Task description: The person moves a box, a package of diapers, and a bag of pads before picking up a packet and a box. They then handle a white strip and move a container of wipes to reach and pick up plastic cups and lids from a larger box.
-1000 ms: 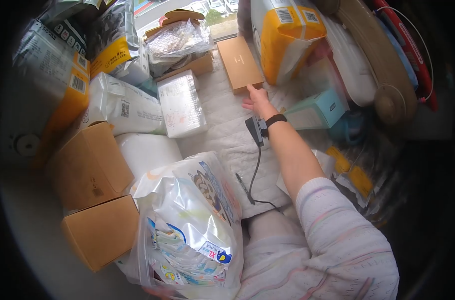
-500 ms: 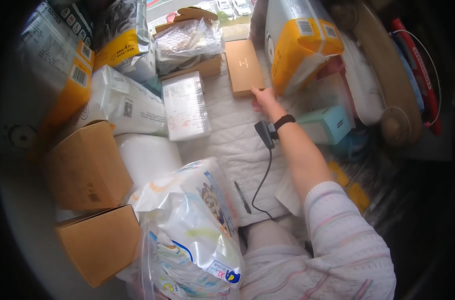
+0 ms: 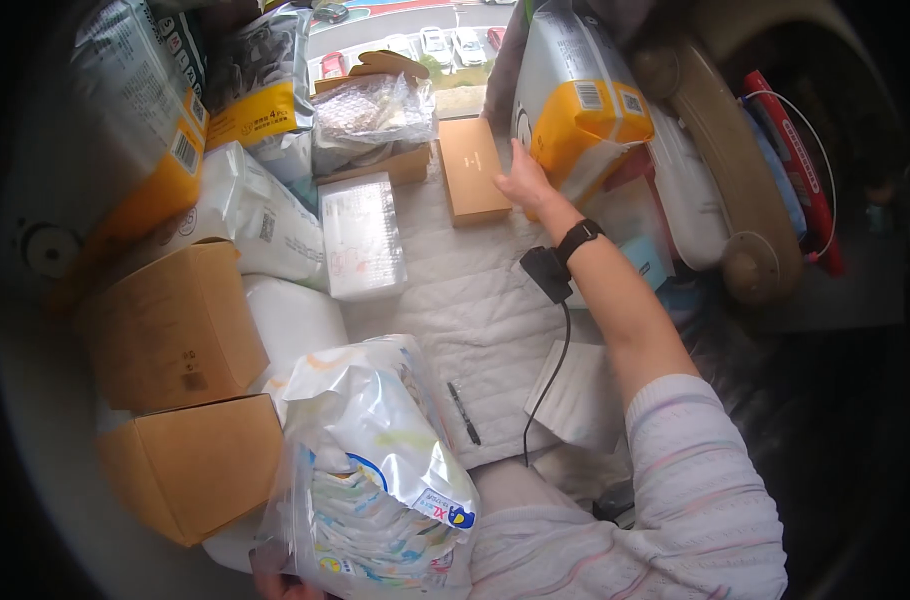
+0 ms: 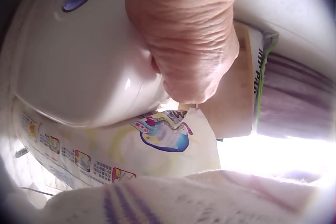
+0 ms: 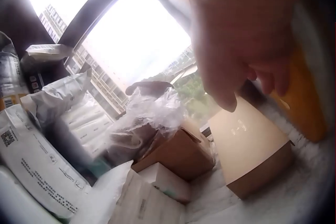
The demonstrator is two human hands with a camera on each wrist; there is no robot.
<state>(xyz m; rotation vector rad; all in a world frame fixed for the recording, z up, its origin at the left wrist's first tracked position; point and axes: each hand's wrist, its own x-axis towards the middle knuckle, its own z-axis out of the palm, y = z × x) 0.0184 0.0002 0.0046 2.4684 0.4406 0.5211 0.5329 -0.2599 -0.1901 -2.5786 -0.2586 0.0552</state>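
The right hand (image 3: 527, 184) is beside the flat tan box (image 3: 473, 170), at its right edge, near the yellow and grey package (image 3: 595, 110). In the right wrist view that hand (image 5: 244, 45) hangs over the tan box (image 5: 252, 142), fingers loosely bent with nothing held. At the bottom of the head view the left hand (image 3: 280, 580) is at the lower edge of the clear bag of diapers (image 3: 375, 470). The left wrist view has the left hand (image 4: 184, 50) with curled fingers pinching the printed bag (image 4: 163, 150).
Brown cartons (image 3: 175, 330) and white packages (image 3: 265, 215) line the left side. A bubble-wrapped white box (image 3: 363, 235) and a pen (image 3: 464, 413) lie on the quilted cover (image 3: 455, 320). At the right stand a beige telephone-shaped object (image 3: 720, 150) and a teal box (image 3: 643, 262).
The right hand has come off the tan box's near edge and moved up along its right side, toward the yellow package. The head view has shifted.
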